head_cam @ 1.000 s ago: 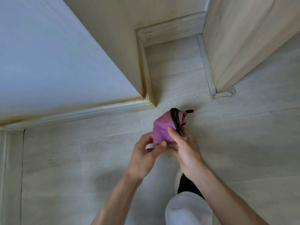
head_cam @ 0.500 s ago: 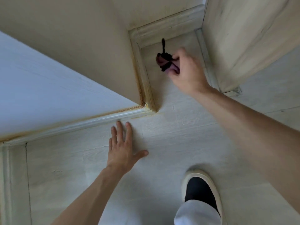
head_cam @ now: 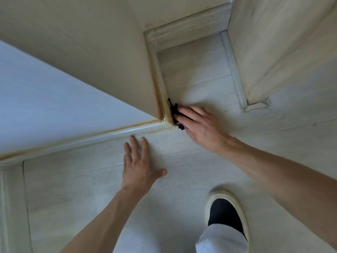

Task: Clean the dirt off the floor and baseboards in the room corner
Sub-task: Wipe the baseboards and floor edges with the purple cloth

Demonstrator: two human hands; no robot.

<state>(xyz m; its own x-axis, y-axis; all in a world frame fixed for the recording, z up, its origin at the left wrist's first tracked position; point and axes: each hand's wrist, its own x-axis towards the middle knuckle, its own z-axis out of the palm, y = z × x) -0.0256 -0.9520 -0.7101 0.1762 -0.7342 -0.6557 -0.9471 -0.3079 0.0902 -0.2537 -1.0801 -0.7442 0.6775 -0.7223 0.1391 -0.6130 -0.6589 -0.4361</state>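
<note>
Two hands, one cloth and one shoe show on the pale plank floor. The cloth is dark, black with a purple bit poking out near the thumb side, bunched up and mostly hidden under the right hand. It lies on the floor right at the outer corner where two baseboards meet, touching the foot of the baseboard that runs away into the alcove. The right hand lies over the cloth, fingers long and close together, pointing toward that corner; whether they curl round the cloth cannot be told.

The left hand lies flat on the floor, fingers straight and slightly spread, thumb out to the side, fingertips just short of the second baseboard, which runs off to the left. Both baseboards carry a yellow-brown line along their top edge, strongest at the corner.

A third baseboard closes the far end of the alcove, and a wooden panel with a thin strip at its foot bounds the right side. The shoe, cream-rimmed with a black opening, stands near the bottom edge below the right forearm, a white trouser leg rising from it.
</note>
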